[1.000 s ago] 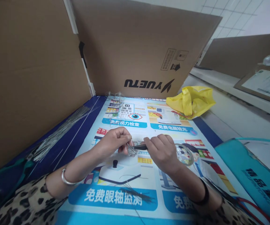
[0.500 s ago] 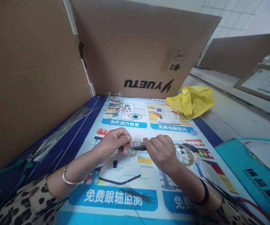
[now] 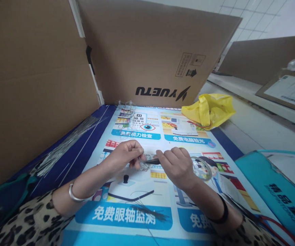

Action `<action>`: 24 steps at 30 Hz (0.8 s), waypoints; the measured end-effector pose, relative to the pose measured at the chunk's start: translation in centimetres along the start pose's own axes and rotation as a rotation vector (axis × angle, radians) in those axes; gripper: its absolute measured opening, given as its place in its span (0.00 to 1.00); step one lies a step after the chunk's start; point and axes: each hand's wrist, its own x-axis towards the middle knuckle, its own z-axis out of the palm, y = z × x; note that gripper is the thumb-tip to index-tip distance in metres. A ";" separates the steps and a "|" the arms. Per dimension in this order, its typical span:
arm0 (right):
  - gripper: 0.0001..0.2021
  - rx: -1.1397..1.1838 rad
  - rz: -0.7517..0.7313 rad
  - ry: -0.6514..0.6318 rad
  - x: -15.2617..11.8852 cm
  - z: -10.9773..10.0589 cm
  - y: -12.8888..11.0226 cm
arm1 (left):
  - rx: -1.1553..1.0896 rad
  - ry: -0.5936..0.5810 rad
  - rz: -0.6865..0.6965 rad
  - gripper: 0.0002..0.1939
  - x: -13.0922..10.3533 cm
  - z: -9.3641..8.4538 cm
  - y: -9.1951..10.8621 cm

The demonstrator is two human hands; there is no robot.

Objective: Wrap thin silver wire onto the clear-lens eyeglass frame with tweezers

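Over the middle of the printed sheet (image 3: 142,179), my left hand (image 3: 129,155) is closed, thumb and fingers pinching a small bent-wire piece (image 3: 144,165). My right hand (image 3: 176,165) is wrapped round black-handled pliers (image 3: 152,161). Their narrow jaws point left and touch the wire piece beside my left fingertips. The fine shape of the wire is too small to make out. Loose thin dark wires (image 3: 149,212) lie on the sheet below my hands. A round clear dish (image 3: 201,169) sits just right of my right hand.
Clear wire pieces (image 3: 128,118) lie at the sheet's back left, a bundle of straight wires (image 3: 67,141) on the left. Cardboard (image 3: 157,51) stands behind. A yellow bag (image 3: 209,111) is back right, a teal packet (image 3: 275,188) right, red-handled tool (image 3: 278,229) front right.
The pliers' jaws have tilted slightly at the wire piece, and the wire end by my left fingertips looks shorter. Both hands stay in nearly the same place.
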 end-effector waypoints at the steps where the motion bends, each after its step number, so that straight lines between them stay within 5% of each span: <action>1: 0.07 0.001 -0.003 0.001 0.0 0.0 0.0 | 0.005 0.002 -0.001 0.09 0.0 0.0 0.0; 24: 0.07 0.006 -0.026 -0.023 -0.1 0.3 -0.1 | 0.261 0.031 0.111 0.07 -0.3 0.2 0.4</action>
